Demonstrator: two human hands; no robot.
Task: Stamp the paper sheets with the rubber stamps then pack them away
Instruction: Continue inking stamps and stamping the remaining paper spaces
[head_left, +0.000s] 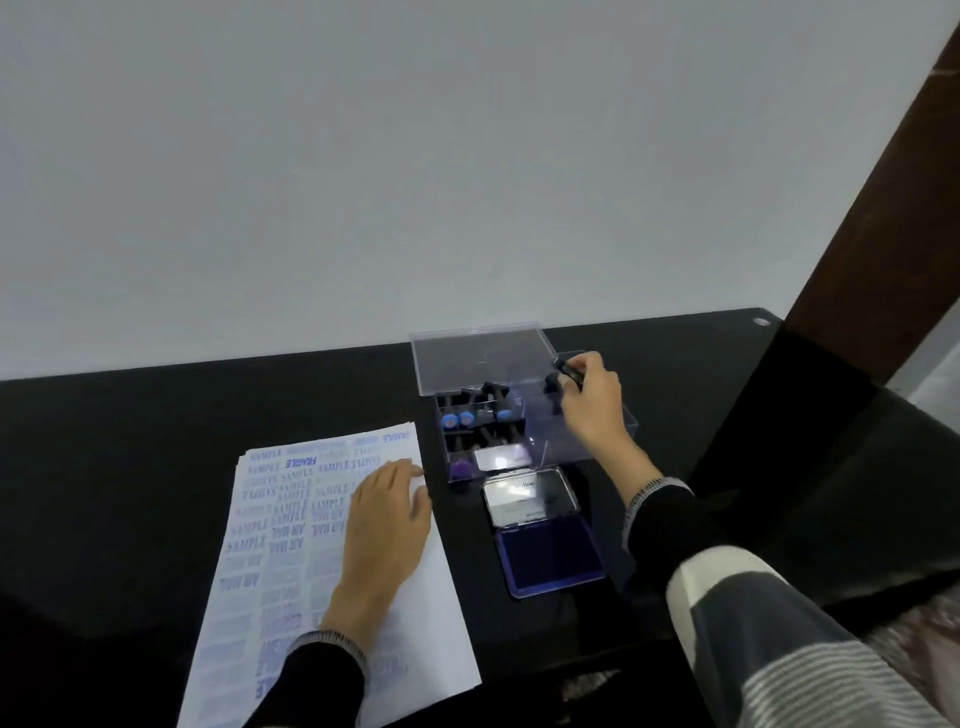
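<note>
A stack of paper sheets (291, 551) covered in blue stamp prints lies on the black table, left of centre. My left hand (387, 519) rests flat on the sheets with straight fingers. A clear plastic box (613, 431) with its lid (478, 358) raised stands behind an open ink pad (550, 558). Several black-handled rubber stamps (475, 413) sit in the box's left compartments. My right hand (592, 400) is over the box's right compartment and grips a black stamp (566, 369) at its handle.
The ink pad's metal lid (530, 499) lies open between the pad and the box. A brown wooden post (878, 171) rises at the right. The black table (130, 467) meets a white wall at the back, and its right edge is near my right arm.
</note>
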